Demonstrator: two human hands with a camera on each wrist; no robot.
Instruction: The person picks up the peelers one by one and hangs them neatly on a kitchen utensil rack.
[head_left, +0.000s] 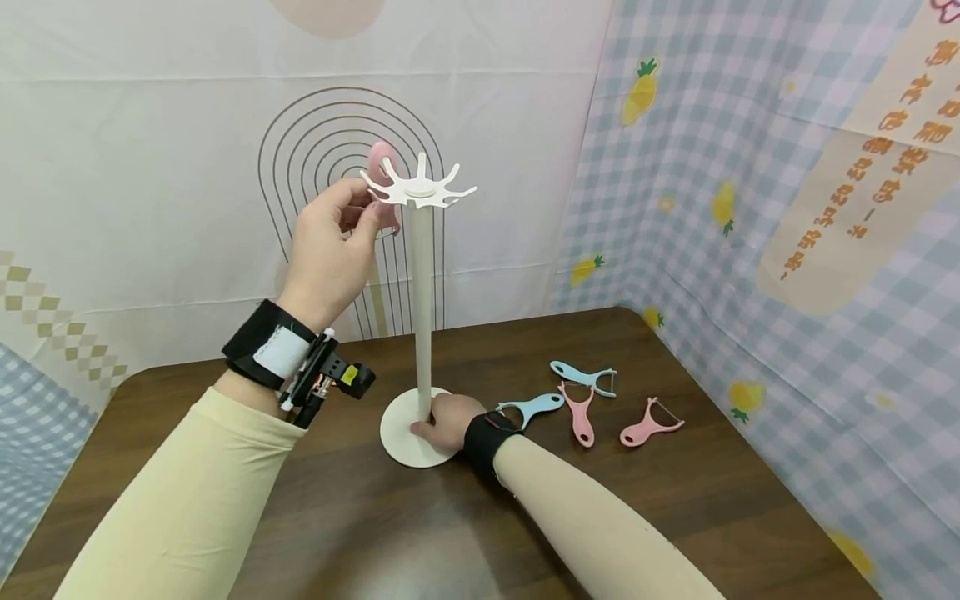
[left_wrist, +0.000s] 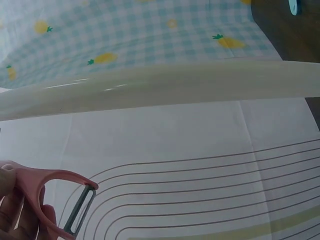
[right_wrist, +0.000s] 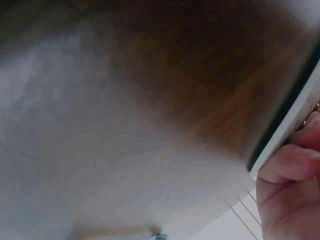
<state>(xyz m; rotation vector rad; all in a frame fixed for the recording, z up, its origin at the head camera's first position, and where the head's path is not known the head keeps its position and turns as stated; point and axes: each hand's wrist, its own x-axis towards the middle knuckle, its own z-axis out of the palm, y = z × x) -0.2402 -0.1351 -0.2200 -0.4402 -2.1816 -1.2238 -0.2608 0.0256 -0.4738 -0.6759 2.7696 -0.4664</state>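
A white stand (head_left: 422, 292) with a ring of upturned hooks (head_left: 420, 192) at its top rises from a round base (head_left: 401, 433) on the table. Up at the hooks, my left hand (head_left: 330, 250) pinches a pink peeler (head_left: 381, 158), its handle upward beside the left-hand hooks. The left wrist view shows the same peeler (left_wrist: 37, 185) with its metal blade (left_wrist: 80, 210) clear of the fingers. Low down, my right hand (head_left: 450, 421) grips the stand's base beside the pole, thumb on top. In the right wrist view its fingers (right_wrist: 295, 165) curl at the base's edge (right_wrist: 282, 127).
Right of the stand on the brown table (head_left: 337, 508) lie two blue peelers (head_left: 543, 404) and two pink peelers (head_left: 648, 427). The nearest blue one is partly behind my right wrist. A white cloth (head_left: 510, 167) hangs behind, a checked cloth (head_left: 697, 275) at right.
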